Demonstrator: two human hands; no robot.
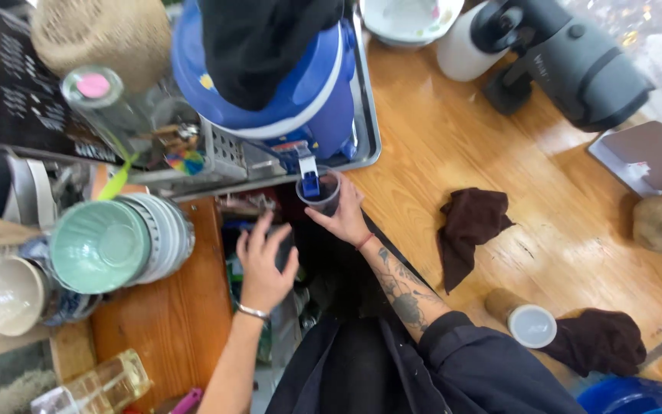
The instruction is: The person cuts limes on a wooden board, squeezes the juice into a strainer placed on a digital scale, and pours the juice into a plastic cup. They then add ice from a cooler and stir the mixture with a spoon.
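The right hand (344, 218) holds a small dark plastic cup (320, 193) under the blue tap (309, 182) of a big blue drum-shaped drinks cooler (308, 92). The left hand (263, 264), fingers spread, rests on a dark object just beside it. A crumpled brown cloth (469, 230) lies on the wooden counter (453, 138).

I'm looking down on what seems to be the serving counter of a small drinks or food shop. A big blue drink dispenser (300, 92) with a tap stands on a metal tray (365, 123) at the far edge of the wooden counter (453, 146). Stacked bowls (116, 241) sit to the left, below a dark menu board (28, 96). Brown cloths (469, 226) lie on the right, and a grey machine (568, 57) stands far right.
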